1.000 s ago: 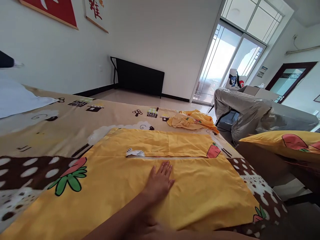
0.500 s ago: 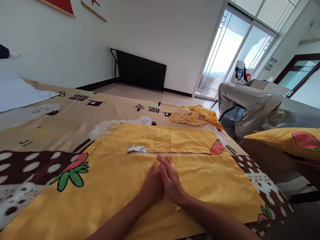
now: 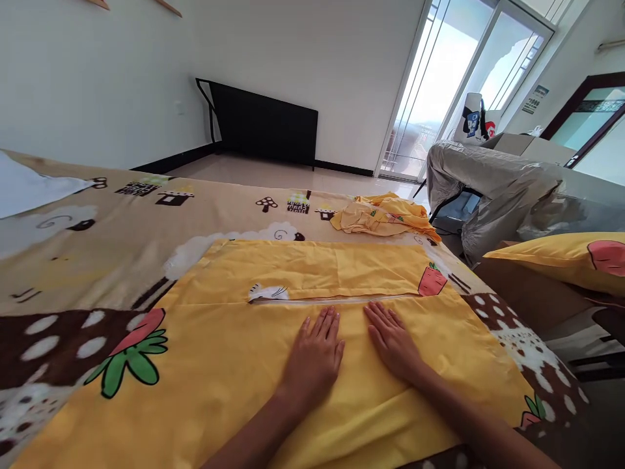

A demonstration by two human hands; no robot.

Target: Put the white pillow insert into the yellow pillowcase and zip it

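Observation:
A yellow pillowcase (image 3: 215,365) printed with carrots lies spread flat before me. A long slit with a whitish zipper-like edge (image 3: 312,301) runs across its upper part, with a white printed shape at the left end. My left hand (image 3: 312,358) rests palm down on the fabric just below the slit, fingers stretched out. To its right, my right hand (image 3: 394,342) also lies flat on the cloth, fingertips near the slit. Neither hand holds anything. Soft folds show in the fabric below my right hand.
Under the pillowcase is a patterned blanket (image 3: 215,202). Crumpled yellow cloth (image 3: 385,216) lies at its far edge, white cloth (image 3: 36,185) at the left. A yellow pillow (image 3: 561,260) sits at right, near plastic-covered furniture (image 3: 493,176). A black panel (image 3: 263,124) leans by the wall.
My hands were together over the middle below the slit. They have moved apart, the right one to the right, and now both lie flat. The view has shifted slightly.

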